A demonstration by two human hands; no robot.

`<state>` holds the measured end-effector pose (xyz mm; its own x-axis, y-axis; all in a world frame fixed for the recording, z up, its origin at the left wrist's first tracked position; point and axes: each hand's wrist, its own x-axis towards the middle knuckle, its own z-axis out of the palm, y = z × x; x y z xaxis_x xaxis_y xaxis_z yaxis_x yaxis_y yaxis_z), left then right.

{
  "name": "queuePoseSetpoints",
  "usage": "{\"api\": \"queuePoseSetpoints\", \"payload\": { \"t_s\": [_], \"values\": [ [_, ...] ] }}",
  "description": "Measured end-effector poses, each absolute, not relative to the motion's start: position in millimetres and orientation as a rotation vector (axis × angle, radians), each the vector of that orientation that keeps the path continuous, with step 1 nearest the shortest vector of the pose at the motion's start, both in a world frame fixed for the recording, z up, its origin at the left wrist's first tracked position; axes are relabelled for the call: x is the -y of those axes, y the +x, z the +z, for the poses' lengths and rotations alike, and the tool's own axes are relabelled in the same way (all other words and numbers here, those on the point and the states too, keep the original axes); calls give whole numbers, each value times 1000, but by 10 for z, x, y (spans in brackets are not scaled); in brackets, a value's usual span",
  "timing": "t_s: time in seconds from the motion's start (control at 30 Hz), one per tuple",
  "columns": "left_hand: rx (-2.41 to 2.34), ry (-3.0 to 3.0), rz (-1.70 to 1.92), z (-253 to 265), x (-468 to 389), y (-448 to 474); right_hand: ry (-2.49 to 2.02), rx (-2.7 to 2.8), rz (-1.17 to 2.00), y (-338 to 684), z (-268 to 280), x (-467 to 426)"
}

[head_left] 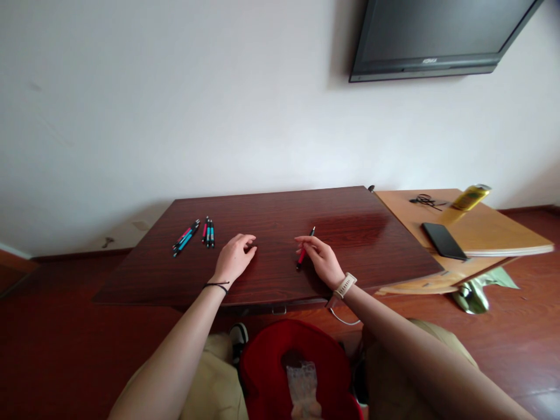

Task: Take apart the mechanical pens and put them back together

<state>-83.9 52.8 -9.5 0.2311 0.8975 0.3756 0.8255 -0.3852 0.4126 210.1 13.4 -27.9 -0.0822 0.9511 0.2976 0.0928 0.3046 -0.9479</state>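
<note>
My right hand (322,261) has its fingers closed round a red pen (301,257) with black ends. The pen slants over the dark wooden table (271,216), its tip pointing away from me; I cannot tell whether it touches the surface. Left of it, my left hand (234,256) holds nothing, its fingers loosely bent and the thumb apart from them. Beyond that hand lies a small group of blue and pink pens (209,233) side by side. Farther left is another bunch of blue and pink pens (186,238), lying at a slant.
A lighter wooden table (494,233) adjoins on the right, bearing a black phone (444,240), a dark cable (426,201) and a yellow can (471,197). A television (437,35) hangs on the wall. Below me is a red seat (262,361) with a clear plastic packet (303,385).
</note>
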Motion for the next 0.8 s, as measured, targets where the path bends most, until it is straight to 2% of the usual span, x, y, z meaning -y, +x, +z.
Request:
{"api": "queuePoseSetpoints", "payload": {
  "t_s": [0.27, 0.4, 0.6, 0.8],
  "values": [
    [-1428, 2376, 1084, 99, -445, -573, -958, 1425, 1029, 2128, -220, -75],
    [-1276, 2348, 1085, 142, -347, -356, -942, 1564, 1034, 2249, -167, -122],
    [-1063, 2326, 1027, 66, -270, -133, -1020, 1752, 833, 2376, -132, -176],
    [-969, 2393, 963, 15, -284, -92, -960, 1879, 829, 2369, -150, -145]
  ]
}}
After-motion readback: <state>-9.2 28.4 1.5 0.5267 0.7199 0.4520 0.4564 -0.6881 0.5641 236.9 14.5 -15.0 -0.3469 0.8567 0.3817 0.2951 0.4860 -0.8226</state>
